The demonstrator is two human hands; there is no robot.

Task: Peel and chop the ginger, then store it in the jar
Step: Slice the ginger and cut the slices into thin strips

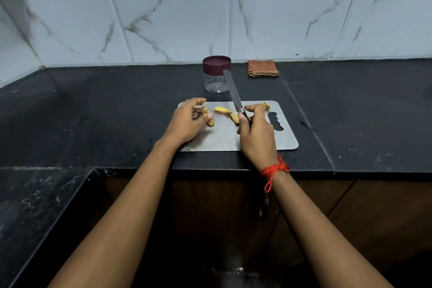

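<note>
A steel cutting board (286, 138) lies on the black counter. My left hand (187, 124) holds an unpeeled piece of ginger (208, 116) at the board's left end. Two peeled yellow pieces (222, 110) lie mid-board, and another small piece (267, 105) sits at the far right. My right hand (256, 134) grips the handle of a knife (232, 90), blade raised and pointing away toward the jar. The clear jar (216, 82) with a maroon lid stands behind the board, closed and empty.
A folded orange checked cloth (263, 68) lies by the tiled wall, right of the jar. The counter's front edge runs just below the board, and a lower counter section steps down at the left.
</note>
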